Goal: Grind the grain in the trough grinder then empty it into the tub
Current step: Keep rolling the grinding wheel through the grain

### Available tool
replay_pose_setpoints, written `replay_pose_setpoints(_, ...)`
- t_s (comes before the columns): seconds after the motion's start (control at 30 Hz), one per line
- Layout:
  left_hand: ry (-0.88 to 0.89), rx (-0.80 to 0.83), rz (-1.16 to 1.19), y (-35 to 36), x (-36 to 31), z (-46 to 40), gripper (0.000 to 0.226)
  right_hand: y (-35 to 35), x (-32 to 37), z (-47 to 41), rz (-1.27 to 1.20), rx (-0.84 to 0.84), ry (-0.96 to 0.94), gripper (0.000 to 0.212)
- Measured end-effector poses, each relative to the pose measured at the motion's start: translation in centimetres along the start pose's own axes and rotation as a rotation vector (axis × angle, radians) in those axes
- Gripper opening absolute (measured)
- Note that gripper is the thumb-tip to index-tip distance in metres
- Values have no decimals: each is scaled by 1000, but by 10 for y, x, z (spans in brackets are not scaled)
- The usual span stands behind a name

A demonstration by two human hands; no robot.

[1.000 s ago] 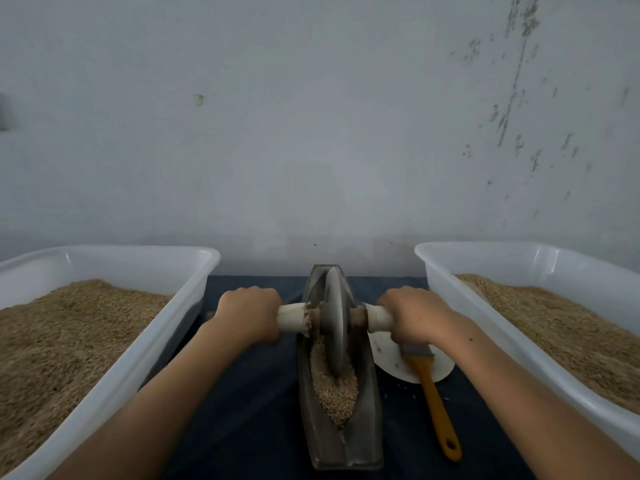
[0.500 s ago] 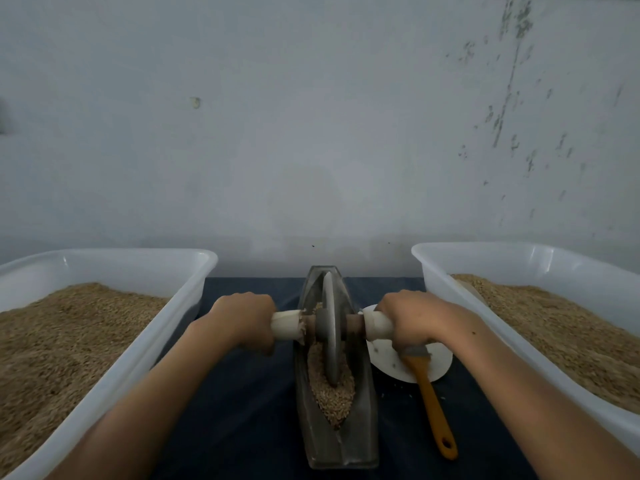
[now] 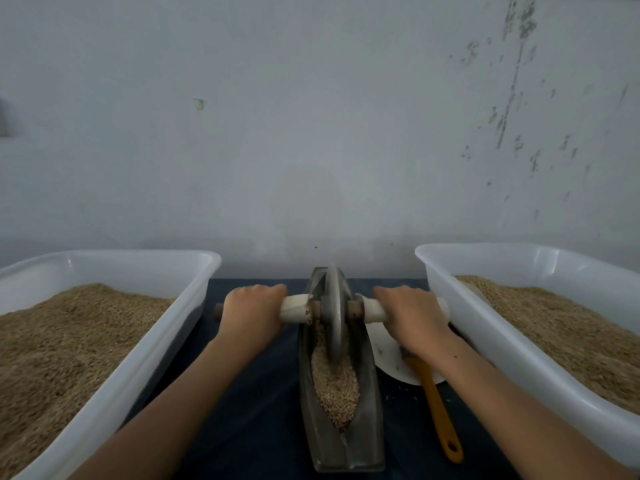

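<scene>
You are grinding, both hands, left [image 3: 251, 311] and right [image 3: 410, 315], clamping the axle [image 3: 294, 309], wheel [image 3: 334, 313] toward 12 o'clock in the trough [image 3: 367, 427]; rolling back toward 6 through the grain [image 3: 334, 386] is probably coming next.

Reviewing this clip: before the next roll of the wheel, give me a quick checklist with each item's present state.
1. Left hand grips the axle handle: ok.
2. Right hand grips its handle: ok.
3. Grinding wheel sits inside the trough: ok.
4. Grain lies in the wheel's path: ok.
5. Grain ground fine enough: cannot tell.
6. Orange-handled brush lies clear of the trough: ok.
</scene>
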State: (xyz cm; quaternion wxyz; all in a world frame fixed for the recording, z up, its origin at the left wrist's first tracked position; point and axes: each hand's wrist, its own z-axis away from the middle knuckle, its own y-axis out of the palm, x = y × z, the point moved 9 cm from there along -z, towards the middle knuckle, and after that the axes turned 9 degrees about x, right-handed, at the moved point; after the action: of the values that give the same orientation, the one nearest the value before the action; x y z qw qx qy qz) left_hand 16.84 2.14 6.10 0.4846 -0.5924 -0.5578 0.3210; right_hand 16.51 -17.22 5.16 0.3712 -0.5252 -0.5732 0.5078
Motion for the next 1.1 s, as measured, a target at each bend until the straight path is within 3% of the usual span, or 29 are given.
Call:
replay_pose_setpoints(0.1,6,168,10,9,2,-2,25,2,2,-2,30,144,-43,16)
replay_pose_setpoints(0.2,13,408,22,21,4,0,38,10,1,3,18,413,-43,30)
replay_pose_setpoints(0.3,17,556,32,29,3,6,46,16,-2,11,-26,577,-22,37)
replay_pose_setpoints(0.43,-7,478,-1,22,3,4,43,17,-3,8,-34,527,-3,35)
replay_pose_setpoints(0.6,-40,192,-2,8,1,-1,23,4,0,1,-1,202,8,16)
replay_pose_setpoints(0.73,-38,133,31,7,3,-2,19,-3,4,3,10,95,-3,17)
replay_pose_setpoints(0.93,-14,235,-2,16,4,-2,24,3,6,2,72,297,-45,25)
replay_pose_setpoints(1.1,44,375,-38,17,0,-2,37,16,-4,11,-76,570,-1,41)
